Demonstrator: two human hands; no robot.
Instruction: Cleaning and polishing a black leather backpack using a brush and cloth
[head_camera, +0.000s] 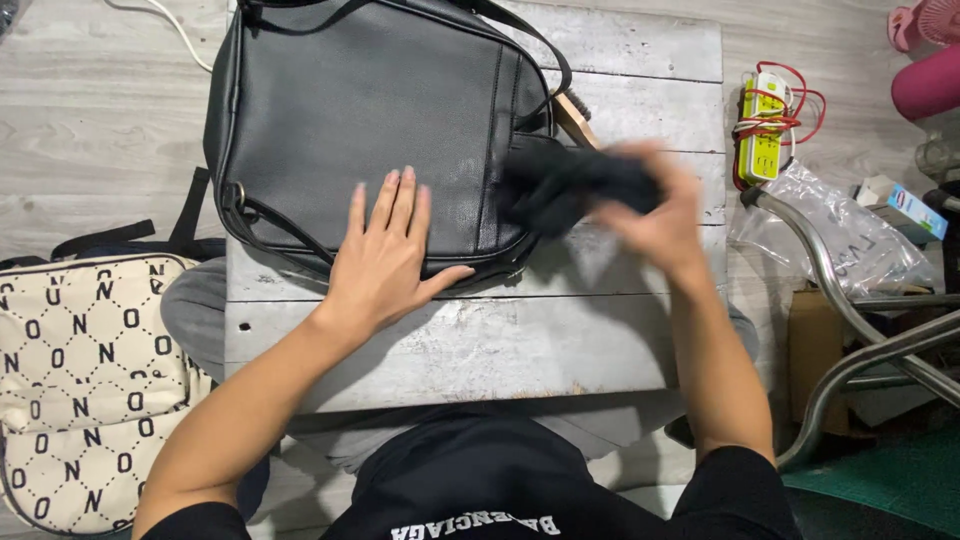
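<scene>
A worn grey plank desk (470, 350) over pale floorboards carries my black leather bag (370, 120), lying flat and closed, so its contents are hidden. My left hand (385, 255) lies released, flat on it to steady it; my right hand (655, 205), blurred, clutches a dark cloth (570, 185) at the bag's edge. I'd keep the palm firm and wipe evenly
</scene>
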